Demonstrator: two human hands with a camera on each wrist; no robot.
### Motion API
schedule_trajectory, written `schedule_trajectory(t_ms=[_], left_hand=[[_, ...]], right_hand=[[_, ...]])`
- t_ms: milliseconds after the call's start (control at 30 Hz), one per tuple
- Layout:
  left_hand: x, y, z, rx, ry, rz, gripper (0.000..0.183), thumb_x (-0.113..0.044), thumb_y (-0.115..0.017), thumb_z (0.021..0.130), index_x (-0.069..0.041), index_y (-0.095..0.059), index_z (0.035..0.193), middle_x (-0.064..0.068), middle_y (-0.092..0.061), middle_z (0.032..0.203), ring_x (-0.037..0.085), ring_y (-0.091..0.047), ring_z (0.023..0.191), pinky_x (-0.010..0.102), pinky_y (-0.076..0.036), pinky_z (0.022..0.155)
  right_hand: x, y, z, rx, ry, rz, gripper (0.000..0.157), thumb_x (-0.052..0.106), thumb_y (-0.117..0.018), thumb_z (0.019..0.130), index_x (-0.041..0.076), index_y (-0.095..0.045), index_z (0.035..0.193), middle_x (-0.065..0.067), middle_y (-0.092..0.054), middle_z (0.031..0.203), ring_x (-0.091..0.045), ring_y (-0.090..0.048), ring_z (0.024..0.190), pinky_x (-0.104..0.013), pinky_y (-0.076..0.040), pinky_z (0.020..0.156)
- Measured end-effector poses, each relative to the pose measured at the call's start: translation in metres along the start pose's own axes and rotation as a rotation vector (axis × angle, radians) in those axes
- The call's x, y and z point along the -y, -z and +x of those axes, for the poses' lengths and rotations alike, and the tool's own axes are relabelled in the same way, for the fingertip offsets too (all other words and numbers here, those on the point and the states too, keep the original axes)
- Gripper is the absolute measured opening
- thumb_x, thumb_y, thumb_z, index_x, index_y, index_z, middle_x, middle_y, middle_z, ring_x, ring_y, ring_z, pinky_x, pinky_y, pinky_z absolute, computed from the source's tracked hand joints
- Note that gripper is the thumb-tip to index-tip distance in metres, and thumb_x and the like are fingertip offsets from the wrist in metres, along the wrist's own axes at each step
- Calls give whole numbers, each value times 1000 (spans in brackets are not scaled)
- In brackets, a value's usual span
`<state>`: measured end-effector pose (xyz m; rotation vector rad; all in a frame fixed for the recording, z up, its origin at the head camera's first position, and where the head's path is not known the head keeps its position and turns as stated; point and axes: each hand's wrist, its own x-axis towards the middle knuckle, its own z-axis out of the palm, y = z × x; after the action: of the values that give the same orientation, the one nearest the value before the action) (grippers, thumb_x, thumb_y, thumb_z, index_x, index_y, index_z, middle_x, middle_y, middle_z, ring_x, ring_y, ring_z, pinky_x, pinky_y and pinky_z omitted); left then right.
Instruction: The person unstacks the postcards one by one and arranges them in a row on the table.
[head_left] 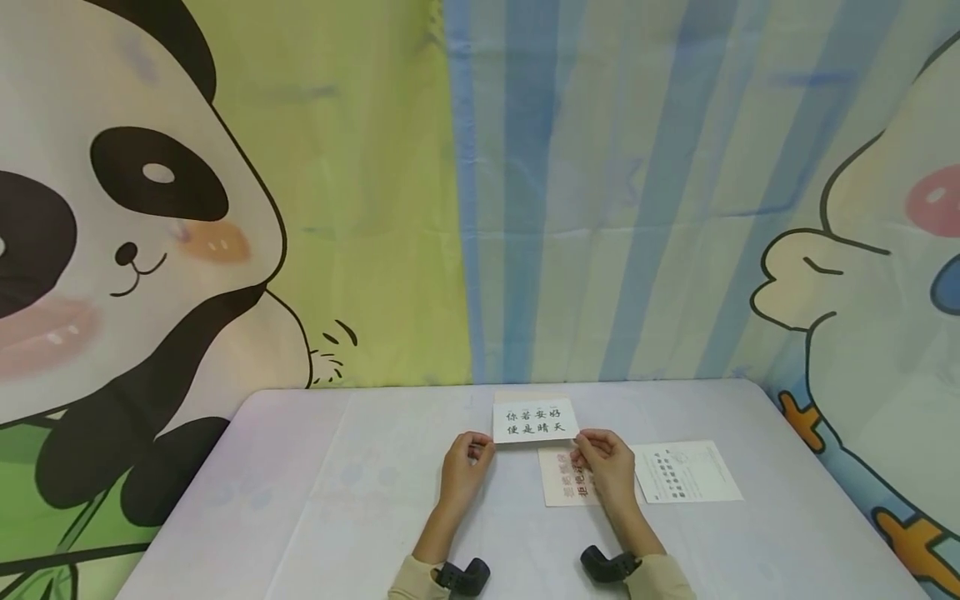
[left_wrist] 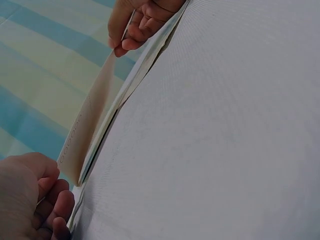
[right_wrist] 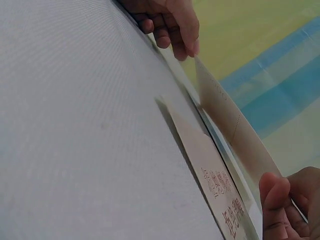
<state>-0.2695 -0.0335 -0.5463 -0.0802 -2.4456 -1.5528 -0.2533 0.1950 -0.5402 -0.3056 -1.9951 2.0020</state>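
A white postcard with two lines of dark Chinese characters is held up over the far part of the table. My left hand pinches its left edge between thumb and fingers. At the lower right corner my right hand pinches it too. The wrist views show the postcard's back, pale, with a row of small printed circles, tilted above the tabletop. Under and beside the right hand lies a cream card with red characters, partly covered by that hand.
On the white table, another white card with a column of dark characters lies right of the right hand. A pale card shows behind the held postcard. A printed curtain with cartoon animals hangs behind the table.
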Motion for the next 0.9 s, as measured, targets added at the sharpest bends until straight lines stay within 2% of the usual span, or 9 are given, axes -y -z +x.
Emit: schedule_trajectory(t_ms=[233, 333, 467, 600, 733, 800, 900], left_hand=[[0, 2, 0, 10, 19, -83, 9, -13, -68, 89, -7, -66, 95, 0, -64, 81, 7, -52, 70, 20, -43, 62], [0, 3, -1, 2, 5, -109, 8, -10, -69, 88, -6, -66, 94, 1, -65, 81, 6, -53, 68, 19, -44, 61], [0, 3, -2, 1, -18, -132, 10, -9, -69, 88, -5, -65, 96, 3, -66, 83, 5, -53, 68, 19, -44, 62], [0, 4, -3, -2, -26, -161, 20, -7, -73, 85, -3, -64, 101, 6, -68, 89, 4, -53, 69, 18, -45, 64], [0, 5, -3, -7, -49, -179, 31, -6, -77, 81, -1, -63, 108, 8, -67, 93, 5, -53, 70, 18, -45, 65], [0, 6, -2, 0, -57, -182, 36, -5, -77, 80, 0, -63, 112, 10, -66, 95, 5, -53, 71, 18, -45, 66], [1, 6, -2, 16, -31, -180, 41, -6, -77, 80, 1, -63, 118, 10, -65, 96, 5, -53, 72, 18, -45, 66]], right_hand=[[5, -2, -2, 7, -23, 13, 24, 1, -64, 91, -8, -60, 114, -17, -66, 90, -9, -64, 63, -19, -53, 59], [6, -3, -3, 11, -29, 1, 27, 0, -63, 91, -7, -62, 117, -18, -66, 91, -8, -64, 63, -19, -52, 58], [7, -3, -4, -5, -33, -15, 28, 0, -63, 91, -6, -62, 118, -13, -66, 88, -8, -63, 63, -18, -52, 58], [6, -5, -4, 7, -32, -3, 27, -2, -63, 90, -6, -62, 117, -7, -64, 85, -9, -63, 63, -19, -52, 58], [5, -7, -4, 32, -8, -13, 28, -3, -63, 89, -6, -62, 117, -8, -64, 87, -9, -64, 63, -19, -52, 58], [5, -8, -4, 32, 4, -37, 28, -3, -63, 88, -5, -62, 116, -9, -65, 89, -9, -64, 64, -19, -52, 58], [5, -8, -7, 27, 9, -88, 27, -2, -63, 88, -2, -63, 115, -10, -66, 90, -8, -62, 65, -19, -51, 59]])
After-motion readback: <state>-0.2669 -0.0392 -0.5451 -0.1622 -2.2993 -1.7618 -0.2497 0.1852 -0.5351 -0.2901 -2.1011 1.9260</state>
